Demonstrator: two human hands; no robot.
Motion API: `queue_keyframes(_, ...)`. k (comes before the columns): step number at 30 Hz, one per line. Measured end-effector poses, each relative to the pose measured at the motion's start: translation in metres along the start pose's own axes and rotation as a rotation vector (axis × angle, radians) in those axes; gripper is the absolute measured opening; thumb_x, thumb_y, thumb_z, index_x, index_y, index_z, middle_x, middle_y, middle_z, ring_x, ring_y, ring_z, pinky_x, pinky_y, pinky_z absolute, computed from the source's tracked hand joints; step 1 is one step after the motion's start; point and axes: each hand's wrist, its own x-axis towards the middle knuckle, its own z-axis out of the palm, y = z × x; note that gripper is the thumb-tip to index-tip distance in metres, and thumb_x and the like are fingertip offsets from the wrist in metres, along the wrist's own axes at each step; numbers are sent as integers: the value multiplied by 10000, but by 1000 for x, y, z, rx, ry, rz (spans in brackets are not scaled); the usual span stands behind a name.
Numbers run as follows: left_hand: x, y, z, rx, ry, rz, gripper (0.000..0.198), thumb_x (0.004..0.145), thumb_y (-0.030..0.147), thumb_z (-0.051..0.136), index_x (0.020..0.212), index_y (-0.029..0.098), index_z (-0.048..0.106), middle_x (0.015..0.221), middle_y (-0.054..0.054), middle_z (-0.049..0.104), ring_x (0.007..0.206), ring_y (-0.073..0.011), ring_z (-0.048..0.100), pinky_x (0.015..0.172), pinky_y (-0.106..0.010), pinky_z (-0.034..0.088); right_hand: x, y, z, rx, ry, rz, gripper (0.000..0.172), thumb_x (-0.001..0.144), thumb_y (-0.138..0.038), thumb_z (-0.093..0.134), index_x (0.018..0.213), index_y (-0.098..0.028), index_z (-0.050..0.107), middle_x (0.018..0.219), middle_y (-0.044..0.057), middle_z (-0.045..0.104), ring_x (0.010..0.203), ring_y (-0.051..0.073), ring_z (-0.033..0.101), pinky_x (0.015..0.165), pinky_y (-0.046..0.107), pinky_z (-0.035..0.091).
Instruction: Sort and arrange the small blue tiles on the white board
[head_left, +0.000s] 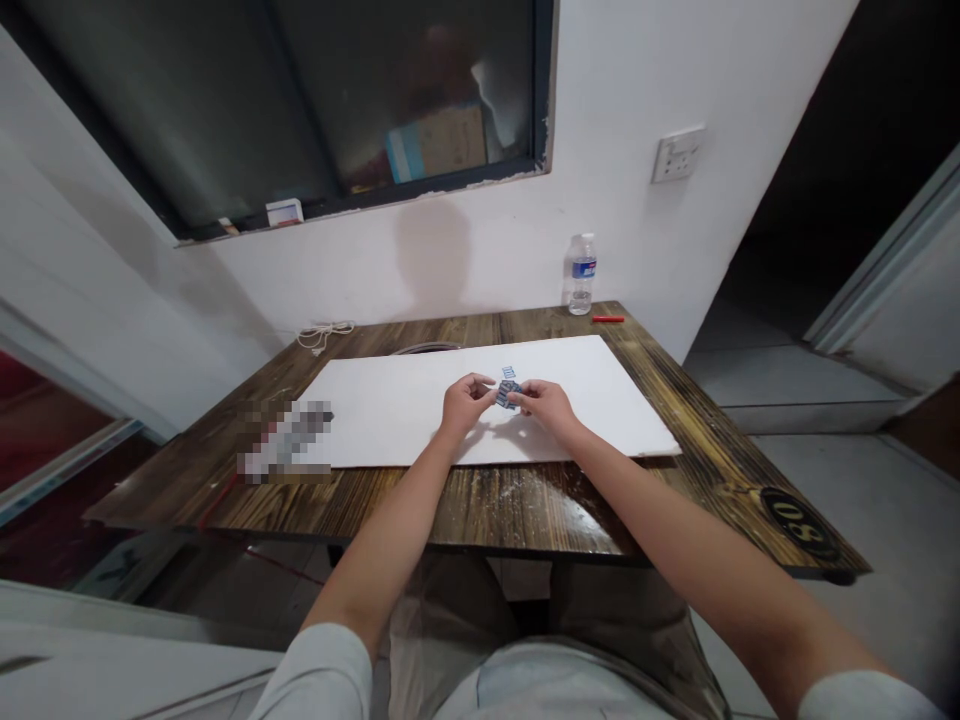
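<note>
Both my hands meet over the middle of a white board (pixel 390 405) lying on a dark wooden table (pixel 525 500). Between them is a small blue-and-white patterned piece (pixel 507 390), too small to name for sure. My left hand (pixel 466 400) pinches its left side with curled fingers. My right hand (pixel 546 405) pinches its right side, fingers also curled. The piece sits just above the board's surface.
A clear water bottle (pixel 580 273) stands at the table's back right by the wall, with a red pen (pixel 607 319) beside it. A white cord (pixel 324 333) lies at the back left. A blurred-out object (pixel 285 440) rests on the board's left end. An open doorway is on the right.
</note>
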Motion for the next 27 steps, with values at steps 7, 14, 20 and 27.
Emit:
queue_keyframes(7,0,2,0,-59,-71,-53,373,624,409,781,857,142,665,563,8,607,536,-114,563,519,-223,394,-1,2,-2,-3,3,-8,391,581,-542,719,661,-164,657,499,-11,552,509,126,482,536,260,363)
queue_keyframes(14,2,-5,1,-151,-54,-74,421,568,433,823,827,141,665,560,17,590,535,-108,560,542,-232,422,0,3,-1,12,-69,-31,434,619,-540,686,800,-147,721,510,-11,562,511,126,472,540,260,360)
queue_keyframes(20,3,-11,2,-198,-65,-169,416,571,409,826,859,144,685,629,-9,638,585,-118,574,588,-249,436,1,3,1,27,-58,-49,381,624,-487,686,795,-148,716,562,-3,608,524,125,509,561,260,408)
queue_keyframes(27,2,-11,5,-180,-114,-246,362,575,428,809,771,144,697,700,-54,688,638,-151,610,636,-279,453,7,10,-4,-96,-10,-72,294,754,-390,630,915,-165,729,811,42,722,663,161,608,649,281,471)
